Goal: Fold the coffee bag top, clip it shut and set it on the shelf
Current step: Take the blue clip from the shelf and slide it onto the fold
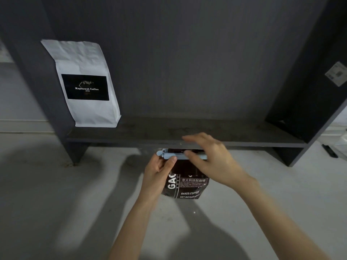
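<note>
A dark brown coffee bag (187, 186) with white lettering is held upright in front of the shelf's front edge. A pale blue clip (180, 156) lies across its folded top. My left hand (157, 175) grips the bag's left side, thumb pressed on the clip's left end. My right hand (210, 158) rests over the clip's right part, thumb on its front and fingers spread above it. The dark grey shelf board (187, 132) runs just behind the bag.
A white coffee bag (84, 85) with a black label stands at the shelf's left end against the back panel. Dark side panels (304, 91) close the shelf on both sides. The pale floor (56, 184) lies below, with a small black object (329, 151) at far right.
</note>
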A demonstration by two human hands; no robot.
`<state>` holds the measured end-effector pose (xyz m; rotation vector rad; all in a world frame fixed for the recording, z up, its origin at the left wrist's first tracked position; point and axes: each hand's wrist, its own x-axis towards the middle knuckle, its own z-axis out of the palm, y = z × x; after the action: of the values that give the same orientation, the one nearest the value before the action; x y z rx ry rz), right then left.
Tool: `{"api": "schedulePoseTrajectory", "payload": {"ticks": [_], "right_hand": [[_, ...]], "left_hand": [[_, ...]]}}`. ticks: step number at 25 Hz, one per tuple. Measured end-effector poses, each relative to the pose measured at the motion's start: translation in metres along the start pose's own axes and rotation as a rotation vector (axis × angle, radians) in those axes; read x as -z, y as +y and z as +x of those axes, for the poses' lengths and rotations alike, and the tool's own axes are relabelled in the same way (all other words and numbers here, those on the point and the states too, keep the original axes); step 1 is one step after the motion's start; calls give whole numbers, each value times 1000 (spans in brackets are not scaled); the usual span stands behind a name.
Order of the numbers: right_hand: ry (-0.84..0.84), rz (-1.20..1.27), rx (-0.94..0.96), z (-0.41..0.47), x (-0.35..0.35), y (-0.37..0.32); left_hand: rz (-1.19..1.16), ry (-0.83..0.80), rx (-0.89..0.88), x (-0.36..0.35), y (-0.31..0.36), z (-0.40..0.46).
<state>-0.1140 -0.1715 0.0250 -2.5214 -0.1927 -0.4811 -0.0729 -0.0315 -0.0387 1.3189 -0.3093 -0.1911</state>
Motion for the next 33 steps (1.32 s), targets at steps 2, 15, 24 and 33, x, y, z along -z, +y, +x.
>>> {"api": "schedulePoseTrajectory", "payload": {"ticks": [2, 15, 24, 33], "right_hand": [[-106, -52, -6, 11, -11, -8], [-265, -18, -74, 17, -9, -12], [-210, -86, -66, 13, -15, -14], [-205, -122, -83, 10, -16, -15]], "left_hand": [[-2, -4, -2, 0, 0, 0], [117, -69, -13, 19, 5, 7], [62, -40, -31, 22, 3, 4], [74, -25, -97, 16, 1, 3]]}}
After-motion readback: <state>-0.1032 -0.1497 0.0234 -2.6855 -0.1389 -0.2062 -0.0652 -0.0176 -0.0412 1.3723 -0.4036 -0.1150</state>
